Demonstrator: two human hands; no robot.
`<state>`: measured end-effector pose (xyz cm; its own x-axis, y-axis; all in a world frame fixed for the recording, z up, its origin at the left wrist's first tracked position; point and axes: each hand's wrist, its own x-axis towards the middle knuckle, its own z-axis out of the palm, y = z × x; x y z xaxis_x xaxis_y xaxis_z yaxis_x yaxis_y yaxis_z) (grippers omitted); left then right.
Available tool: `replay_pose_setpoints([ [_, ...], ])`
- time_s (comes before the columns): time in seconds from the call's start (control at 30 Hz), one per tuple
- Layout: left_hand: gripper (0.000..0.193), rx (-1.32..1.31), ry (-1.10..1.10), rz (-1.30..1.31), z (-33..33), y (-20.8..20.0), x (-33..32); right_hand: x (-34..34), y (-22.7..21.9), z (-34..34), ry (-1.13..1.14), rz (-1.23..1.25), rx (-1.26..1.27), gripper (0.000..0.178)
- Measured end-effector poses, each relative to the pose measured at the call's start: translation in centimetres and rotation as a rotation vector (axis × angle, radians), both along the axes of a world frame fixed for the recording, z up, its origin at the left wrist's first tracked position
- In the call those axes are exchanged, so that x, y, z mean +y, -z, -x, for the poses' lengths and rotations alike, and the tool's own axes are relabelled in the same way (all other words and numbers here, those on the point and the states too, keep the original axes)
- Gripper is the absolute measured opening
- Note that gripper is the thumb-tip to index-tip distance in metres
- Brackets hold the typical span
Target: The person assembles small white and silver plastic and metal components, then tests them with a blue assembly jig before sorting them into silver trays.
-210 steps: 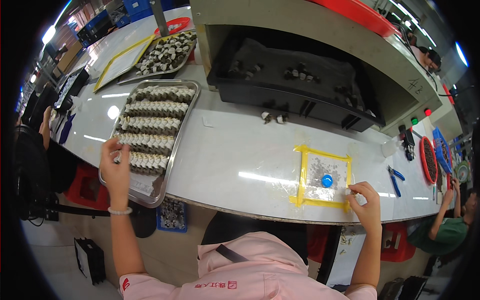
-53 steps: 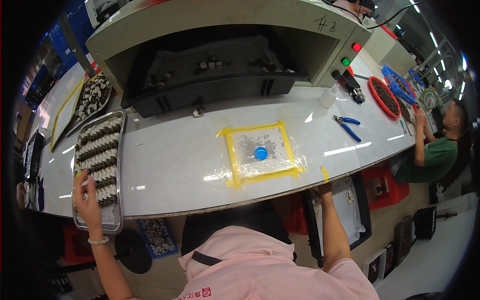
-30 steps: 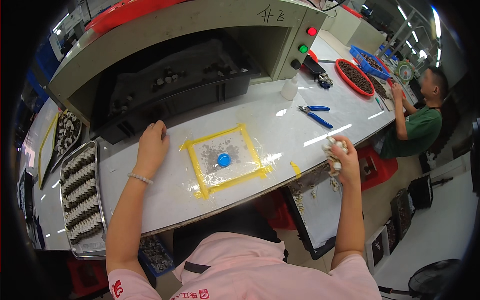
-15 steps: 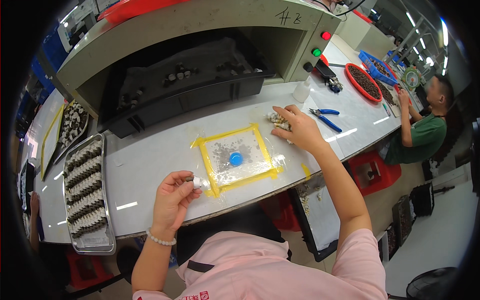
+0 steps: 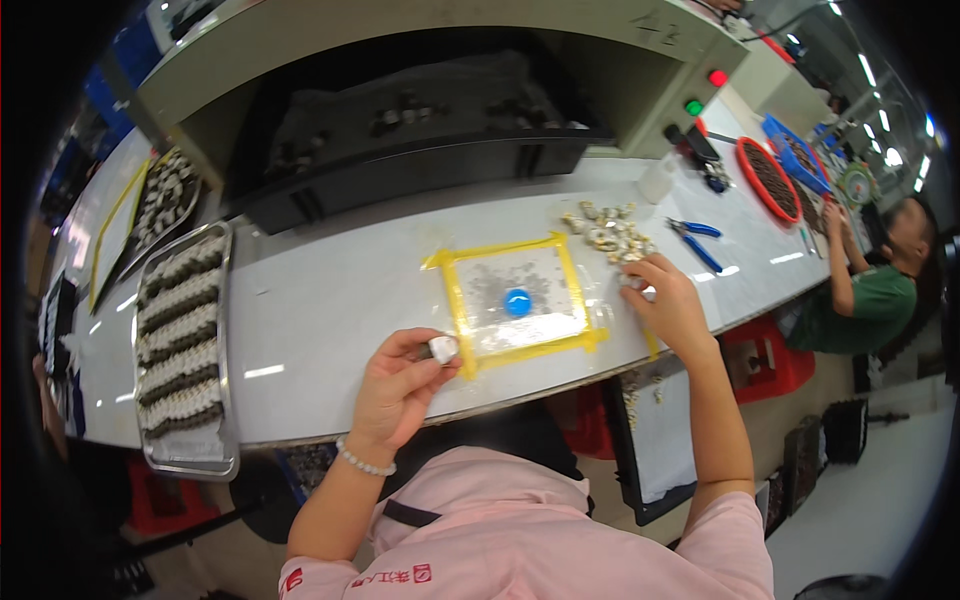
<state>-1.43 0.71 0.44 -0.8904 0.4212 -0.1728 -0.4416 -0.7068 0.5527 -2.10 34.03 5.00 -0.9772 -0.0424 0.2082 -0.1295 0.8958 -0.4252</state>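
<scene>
"What is held?"
"A small piece, white-ended and dark-sided, pinched in the left fingers."
"And the others?"
"Cream and yellowish pieces, loosely heaped on the counter beside the right fingers."

My left hand is turned partly palm up, thumb and fingers pinched, its forearm slanting up from below. Well apart to its right, my right hand reaches palm down, fingers curled; I can't quite tell whether their tips meet.
</scene>
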Motion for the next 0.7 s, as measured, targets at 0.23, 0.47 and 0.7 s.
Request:
replay_pose_setpoints([
  [0.23,0.03,0.069,0.081,-0.084,-0.1,0.8,-0.1,-1.9,-0.5,-0.4,-0.028,0.179,-0.025,0.02],
  [0.47,0.03,0.037,0.127,-0.144,0.1,0.9,-0.2,-4.0,-1.1,0.2,-0.271,0.155,-0.289,0.023],
  [0.7,0.031,0.036,0.151,-0.236,0.2,1.0,-0.2,-4.7,-0.9,0.4,-0.083,0.264,-0.277,0.016],
])
